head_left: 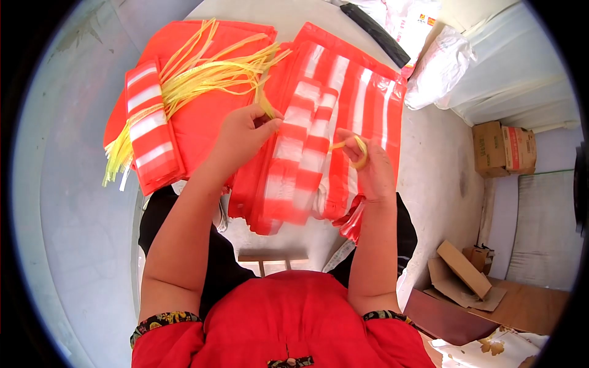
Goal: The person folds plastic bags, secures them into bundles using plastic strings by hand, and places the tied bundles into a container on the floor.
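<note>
A folded bundle of red-and-white striped plastic bags (293, 150) lies in front of me, on more striped bags (368, 104). My left hand (245, 134) is closed at the bundle's left edge, pinching a yellow plastic strip (265, 103). Across the bundle, my right hand (372, 170) has its fingers curled round a yellow strip end (361, 154) that loops over them. Whether both ends belong to one strip is hidden by the bundle. A loose bunch of yellow strips (215, 76) lies beyond my left hand, on red bags (202, 129).
At the left, a folded striped bundle (146, 132) has a yellow strip round it. A black roll (375, 34) and white plastic sacks (438, 70) lie at the far right. Cardboard boxes (504, 148) stand by the right wall, and opened cardboard (463, 279) lies lower right.
</note>
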Motion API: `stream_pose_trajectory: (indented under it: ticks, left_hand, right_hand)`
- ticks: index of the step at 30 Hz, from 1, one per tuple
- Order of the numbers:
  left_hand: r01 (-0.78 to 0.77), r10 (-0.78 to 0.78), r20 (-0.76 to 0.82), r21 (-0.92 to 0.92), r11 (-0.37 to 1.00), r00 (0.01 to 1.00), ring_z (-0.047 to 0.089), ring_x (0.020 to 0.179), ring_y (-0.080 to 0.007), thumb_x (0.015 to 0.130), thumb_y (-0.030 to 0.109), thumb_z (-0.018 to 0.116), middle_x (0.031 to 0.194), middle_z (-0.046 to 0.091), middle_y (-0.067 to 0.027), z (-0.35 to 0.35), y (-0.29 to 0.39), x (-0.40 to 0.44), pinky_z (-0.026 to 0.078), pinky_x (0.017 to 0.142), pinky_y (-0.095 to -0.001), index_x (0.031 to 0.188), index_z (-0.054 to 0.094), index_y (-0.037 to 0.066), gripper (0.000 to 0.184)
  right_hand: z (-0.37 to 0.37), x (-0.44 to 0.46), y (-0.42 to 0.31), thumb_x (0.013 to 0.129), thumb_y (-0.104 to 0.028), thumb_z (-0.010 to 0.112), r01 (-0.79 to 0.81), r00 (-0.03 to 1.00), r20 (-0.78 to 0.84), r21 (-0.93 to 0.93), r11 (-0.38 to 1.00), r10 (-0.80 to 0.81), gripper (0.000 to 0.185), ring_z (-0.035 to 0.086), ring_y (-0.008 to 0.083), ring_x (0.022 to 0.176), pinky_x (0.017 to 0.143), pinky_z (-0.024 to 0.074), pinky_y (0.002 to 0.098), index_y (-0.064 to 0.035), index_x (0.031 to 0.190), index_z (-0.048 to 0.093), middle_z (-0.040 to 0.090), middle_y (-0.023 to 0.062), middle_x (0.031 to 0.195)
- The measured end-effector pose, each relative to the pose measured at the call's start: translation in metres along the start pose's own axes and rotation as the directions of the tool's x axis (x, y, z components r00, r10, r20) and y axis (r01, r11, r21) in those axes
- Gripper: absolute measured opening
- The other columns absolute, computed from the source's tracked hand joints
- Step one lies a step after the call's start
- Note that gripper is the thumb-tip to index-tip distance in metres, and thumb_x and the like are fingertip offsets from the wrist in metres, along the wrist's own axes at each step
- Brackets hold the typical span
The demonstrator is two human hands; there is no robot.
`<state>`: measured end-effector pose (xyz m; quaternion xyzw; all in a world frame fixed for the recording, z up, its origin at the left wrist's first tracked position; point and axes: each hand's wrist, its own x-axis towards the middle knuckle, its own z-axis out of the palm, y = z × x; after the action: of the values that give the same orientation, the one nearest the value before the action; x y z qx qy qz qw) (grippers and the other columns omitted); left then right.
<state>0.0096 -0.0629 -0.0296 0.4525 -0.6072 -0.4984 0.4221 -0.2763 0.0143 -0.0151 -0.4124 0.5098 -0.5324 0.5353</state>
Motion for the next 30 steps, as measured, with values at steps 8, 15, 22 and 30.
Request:
stream_pose_trajectory:
  ticks: [8, 15, 22, 30]
  left_hand:
    - [-0.232, 0.204, 0.149, 0.208, 0.950, 0.968, 0.065, 0.079, -0.0234, 0.092, 0.009, 0.075, 0.089, 0.066, -0.0085, 0.012, 0.022, -0.004, 0.052, 0.071, -0.0342, 0.106, 0.078, 0.003, 0.015]
    - [-0.437, 0.413, 0.157, 0.182, 0.881, 0.897, 0.064, 0.108, -0.0247, 0.093, 0.007, 0.074, 0.108, 0.070, -0.0086, 0.026, 0.012, 0.000, 0.054, 0.089, -0.0368, 0.110, 0.078, 0.004, 0.018]
    - [-0.202, 0.214, 0.188, -0.080, 0.976, 0.959, 0.066, 0.108, -0.0241, 0.095, 0.006, 0.071, 0.112, 0.073, -0.0078, 0.034, 0.014, 0.001, 0.056, 0.091, -0.0358, 0.110, 0.077, 0.003, 0.017]
    - [-0.053, 0.091, 0.216, -0.174, 0.983, 0.972, 0.065, 0.098, -0.0127, 0.101, 0.007, 0.067, 0.106, 0.069, -0.0042, 0.040, 0.008, 0.000, 0.053, 0.084, -0.0282, 0.119, 0.074, 0.001, 0.020]
  right_hand:
    - [0.055, 0.014, -0.009, 0.112, -0.056, 0.022, 0.151, 0.988, 0.007, -0.204, 0.967, -0.153, 0.073, 0.057, 0.0267, 0.133, 0.115, 0.0411, 0.0441, -0.0019, 0.136, 0.065, 0.067, 0.0124, 0.136]
    - [0.073, 0.018, -0.011, 0.111, -0.031, 0.043, 0.423, 0.903, 0.243, -0.369, 0.827, -0.354, 0.044, 0.054, 0.0313, 0.133, 0.112, 0.0416, 0.0445, -0.0020, 0.138, 0.063, 0.063, 0.0137, 0.142]
    - [0.082, 0.019, -0.010, 0.112, -0.030, 0.042, 0.459, 0.880, 0.312, -0.364, 0.810, -0.358, 0.044, 0.046, 0.0330, 0.144, 0.120, 0.0327, 0.0451, -0.0016, 0.134, 0.067, 0.061, 0.0147, 0.145]
    - [0.091, -0.001, -0.041, 0.111, -0.039, 0.041, 0.581, 0.810, 0.193, -0.397, 0.710, -0.554, 0.050, 0.047, 0.0309, 0.142, 0.118, 0.0366, 0.0431, -0.0005, 0.131, 0.067, 0.055, 0.0131, 0.152]
